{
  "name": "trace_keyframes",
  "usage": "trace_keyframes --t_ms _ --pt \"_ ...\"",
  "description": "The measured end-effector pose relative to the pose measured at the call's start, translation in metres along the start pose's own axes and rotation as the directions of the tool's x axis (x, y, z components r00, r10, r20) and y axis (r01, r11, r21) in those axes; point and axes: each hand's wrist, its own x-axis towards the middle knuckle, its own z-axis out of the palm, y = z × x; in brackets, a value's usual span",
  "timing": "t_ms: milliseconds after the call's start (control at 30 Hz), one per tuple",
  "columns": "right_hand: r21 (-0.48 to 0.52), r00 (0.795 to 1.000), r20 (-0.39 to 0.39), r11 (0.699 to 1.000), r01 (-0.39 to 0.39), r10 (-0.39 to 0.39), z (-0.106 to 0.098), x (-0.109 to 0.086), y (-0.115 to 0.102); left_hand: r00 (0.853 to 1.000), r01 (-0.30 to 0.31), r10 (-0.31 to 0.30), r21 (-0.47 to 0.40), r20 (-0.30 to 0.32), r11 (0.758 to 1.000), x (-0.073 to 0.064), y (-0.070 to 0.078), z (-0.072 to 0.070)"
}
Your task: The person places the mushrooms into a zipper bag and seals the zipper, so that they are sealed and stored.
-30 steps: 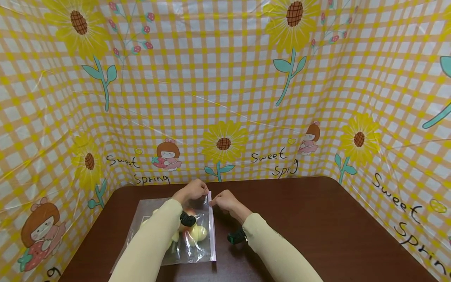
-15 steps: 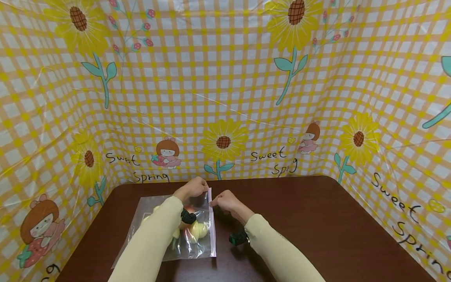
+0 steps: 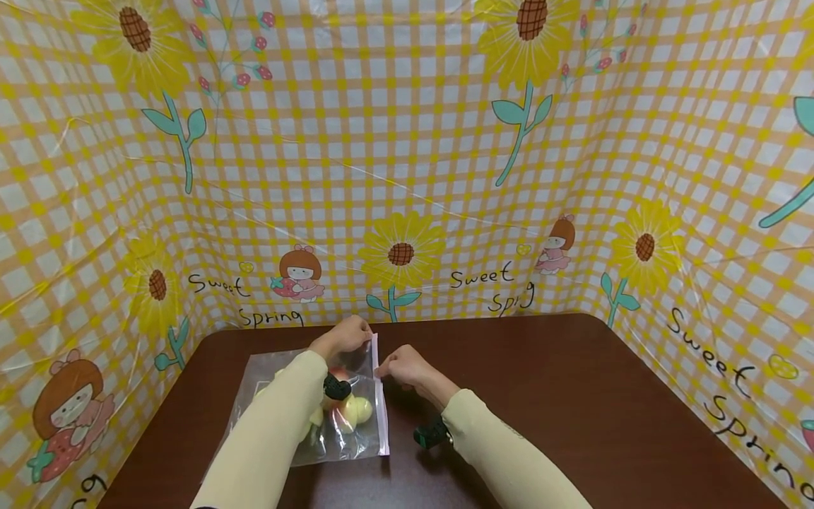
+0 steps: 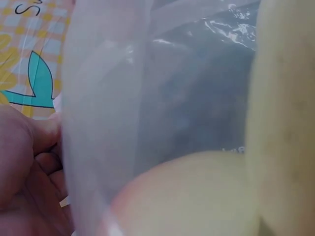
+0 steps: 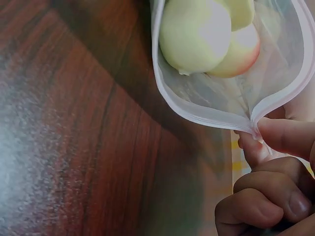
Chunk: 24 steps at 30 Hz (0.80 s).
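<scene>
A clear zip-lock bag (image 3: 352, 451) with a pale pink zip strip (image 3: 382, 417) lies on its side, strip facing right. Inside are several fruits: a pale yellow, knobbed one (image 5: 194, 37) and a yellow one with a red blush (image 5: 243, 56) show in the right wrist view. My left hand (image 3: 346, 336) pinches the far end of the strip. A little nearer, my right hand (image 3: 407, 367) pinches the strip between thumb (image 5: 288, 135) and finger. On the near side of this pinch the bag's mouth gapes. A fruit (image 4: 197, 191) fills the lower left wrist view through the plastic.
The dark brown table (image 3: 540, 410) extends to the right of the bag. A checked, flower-printed cloth (image 3: 407, 170) hangs behind and along both sides. My left sleeve (image 3: 270, 431) crosses over the bag and covers part of it.
My right hand has slid a short way along the zip strip towards the near side, widening the gap to my left hand. The left hand keeps its pinch at the far end.
</scene>
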Motion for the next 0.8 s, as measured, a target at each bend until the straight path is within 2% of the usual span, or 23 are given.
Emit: trace_keyframes --t_ms 300,600,800 --pt "0.0 0.999 0.028 0.999 0.042 -0.042 -0.0001 -0.0081 0.0019 1.0 -0.012 0.013 0.041 -0.028 0.999 -0.0007 0.0015 -0.0034" --pt "0.003 0.999 0.031 1.0 0.031 -0.031 0.0001 -0.0099 0.0014 1.0 -0.02 0.02 -0.069 -0.002 0.997 0.0002 -0.0028 -0.0062" --pt "0.001 0.999 0.018 0.999 0.036 -0.036 0.0002 -0.0104 0.0021 0.999 -0.038 0.038 -0.09 -0.003 0.995 0.0016 -0.0052 -0.0064"
